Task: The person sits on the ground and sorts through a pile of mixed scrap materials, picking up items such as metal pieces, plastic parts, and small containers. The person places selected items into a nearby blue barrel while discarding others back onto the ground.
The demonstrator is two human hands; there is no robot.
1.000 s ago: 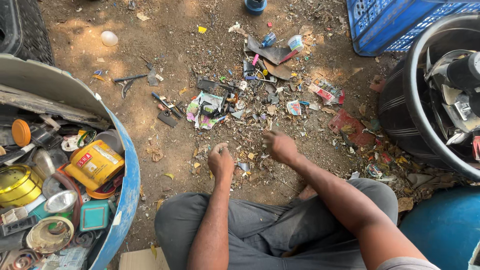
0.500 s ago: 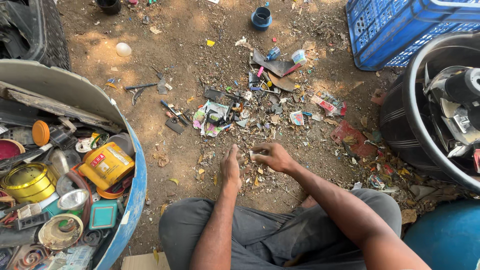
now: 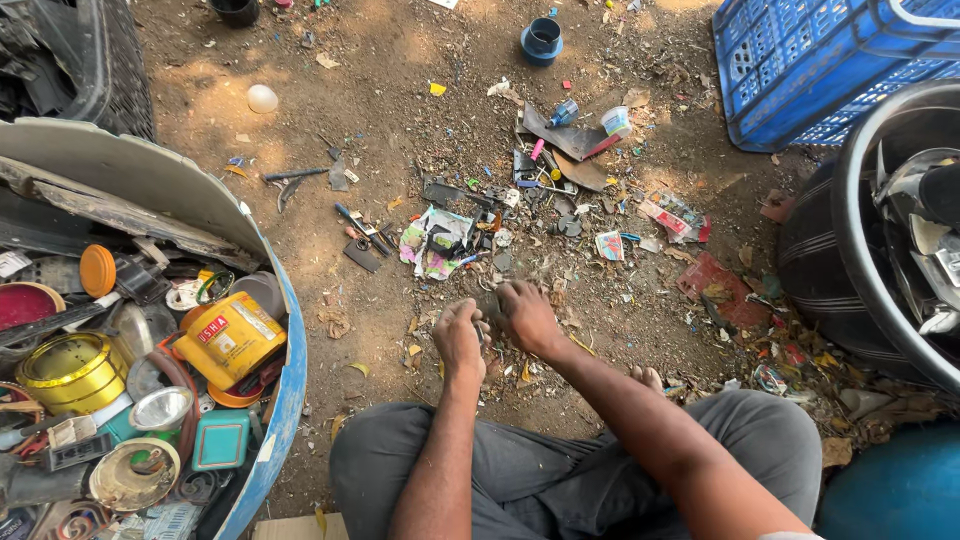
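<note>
A view from above of a person sitting cross-legged on bare dirt, both forearms reaching forward over grey trousers. The left hand (image 3: 458, 335) and the right hand (image 3: 527, 315) meet just in front of the knees, fingers curled inward and close together, touching or nearly touching. Between them sits a small dark object (image 3: 489, 305), pinched or pressed by the fingertips; it is too small and shaded to tell what it is, or which hand has the firmer hold.

Just beyond the hands, scattered scrap (image 3: 520, 215) covers the ground: bits of plastic, torn colourful paper and small dark metal pieces. Farther out, past the scrap, a small blue cup-shaped pipe fitting (image 3: 541, 40) stands on the dirt.

To the left of the left hand is a large blue tub (image 3: 285, 400), filled with junk. A yellow can (image 3: 228, 338) lies tilted near the tub's rim, with a round brass-coloured tin (image 3: 70, 372) farther left and an orange lid (image 3: 97, 270) beyond it.

To the right of the right hand a black tyre (image 3: 830, 260) stands near the person's knee. Beyond it, far from the hands, is a blue plastic crate (image 3: 800, 70).
</note>
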